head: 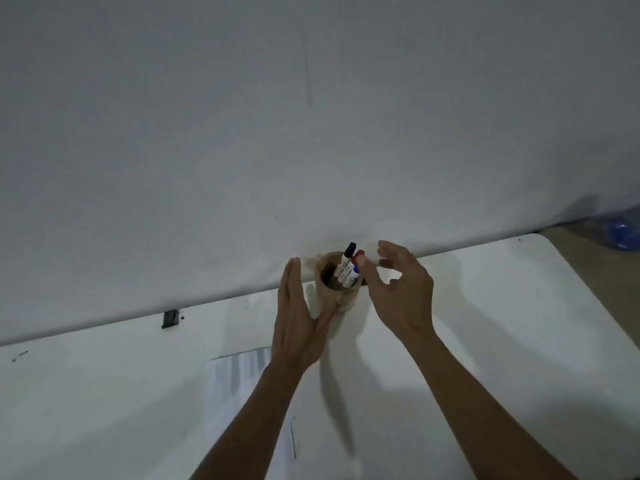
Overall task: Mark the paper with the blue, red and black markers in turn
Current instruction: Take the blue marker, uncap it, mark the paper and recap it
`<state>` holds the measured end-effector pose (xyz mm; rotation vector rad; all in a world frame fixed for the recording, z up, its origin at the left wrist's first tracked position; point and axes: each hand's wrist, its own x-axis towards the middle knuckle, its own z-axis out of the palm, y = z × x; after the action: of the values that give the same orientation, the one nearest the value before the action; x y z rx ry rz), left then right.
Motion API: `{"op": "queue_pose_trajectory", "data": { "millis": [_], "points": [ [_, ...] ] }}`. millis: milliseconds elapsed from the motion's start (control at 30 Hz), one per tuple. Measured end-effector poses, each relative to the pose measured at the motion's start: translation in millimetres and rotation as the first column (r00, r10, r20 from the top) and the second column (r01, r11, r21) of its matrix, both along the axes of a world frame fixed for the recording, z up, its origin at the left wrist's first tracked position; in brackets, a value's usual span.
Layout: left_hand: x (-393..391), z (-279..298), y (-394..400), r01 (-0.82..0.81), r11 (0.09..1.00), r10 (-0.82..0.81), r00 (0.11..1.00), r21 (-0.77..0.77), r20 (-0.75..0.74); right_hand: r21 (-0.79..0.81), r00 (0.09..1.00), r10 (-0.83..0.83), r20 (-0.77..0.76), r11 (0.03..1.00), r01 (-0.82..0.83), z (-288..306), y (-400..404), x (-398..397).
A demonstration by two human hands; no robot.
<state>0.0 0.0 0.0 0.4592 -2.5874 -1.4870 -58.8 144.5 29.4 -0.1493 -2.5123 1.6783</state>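
A round wooden cup stands on the white table near the wall. A black-capped marker and a red-capped marker stick out of it, and a white barrel with a blue band shows beside them. My left hand is flat and upright just left of the cup, with its thumb against the cup's front. My right hand hovers on the cup's right. Its thumb tip touches the red cap and its fingers are spread apart from the markers. A sheet of paper lies under my left forearm, with a thin dark line on it.
The white table runs along a plain white wall. A small black clip sits at the table's back edge on the left. A blue plastic object lies off the table at far right.
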Motion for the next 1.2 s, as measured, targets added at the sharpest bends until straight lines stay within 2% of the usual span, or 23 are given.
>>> {"op": "queue_pose_trajectory", "data": {
  "millis": [133, 233, 333, 433, 500, 633, 733, 800, 933, 1000, 1100, 1200],
  "points": [
    [-13.0, -1.9, 15.5, 0.041, 0.989, -0.028, 0.995, 0.145, -0.091, -0.024, 0.999, -0.013, 0.031, 1.0, 0.014, -13.2, -9.4, 3.2],
    [-16.9, 1.3, 22.5, 0.05, 0.921, -0.003, 0.993, 0.386, -0.12, -0.053, 0.999, -0.038, 0.008, 0.998, 0.038, -20.4, -13.5, 3.1],
    [-22.0, -6.7, 24.2, 0.028, 0.914, 0.023, 0.992, 0.405, -0.12, -0.054, 0.997, -0.072, -0.002, 0.996, 0.072, -26.1, -16.2, 2.4],
    [-25.0, -15.2, 24.5, -0.01, 0.846, 0.065, 0.994, 0.532, -0.084, -0.059, 0.997, -0.076, -0.002, 0.995, 0.076, -26.2, -18.2, 2.2],
    [-23.9, -23.9, 24.0, -0.024, 0.824, 0.085, 0.993, 0.566, -0.082, -0.06, 0.997, -0.076, -0.006, 0.995, 0.075, -25.9, -18.7, 1.8],
    [-23.6, -26.8, 20.0, 0.0, 0.882, 0.05, 0.994, 0.471, -0.094, -0.113, 0.996, -0.088, 0.021, 0.99, 0.09, -19.7, -18.9, 2.2],
    [-24.6, -25.5, 17.2, 0.043, 0.964, -0.008, 0.991, 0.261, -0.133, -0.232, 0.994, -0.105, 0.031, 0.967, 0.109, -4.3, -16.7, 2.0],
    [-24.1, -27.0, 15.9, 0.042, 0.977, -0.019, 0.993, 0.21, -0.113, -0.338, 0.989, -0.146, -0.024, 0.932, 0.129, 13.2, -14.0, 0.3],
    [-22.2, -25.9, 14.5, 0.019, 0.99, -0.009, 0.997, 0.141, -0.075, -0.451, 0.958, -0.216, -0.19, 0.886, 0.111, 53.5, -3.8, -3.1],
    [-21.7, -22.9, 14.4, 0.021, 0.99, -0.011, 0.997, 0.139, -0.073, -0.51, 0.957, -0.21, -0.201, 0.856, 0.08, 65.2, 2.5, -3.3],
    [-21.3, -20.8, 14.3, 0.008, 0.994, -0.003, 0.999, 0.111, -0.045, -0.507, 0.978, -0.178, -0.112, 0.856, 0.098, 69.3, 7.5, 1.5],
    [-22.2, -17.0, 12.3, 0.019, 0.994, -0.018, 1.0, 0.105, -0.016, -0.431, 0.993, -0.086, 0.086, 0.895, 0.115, 55.5, 4.9, 11.9]
  ]
}}
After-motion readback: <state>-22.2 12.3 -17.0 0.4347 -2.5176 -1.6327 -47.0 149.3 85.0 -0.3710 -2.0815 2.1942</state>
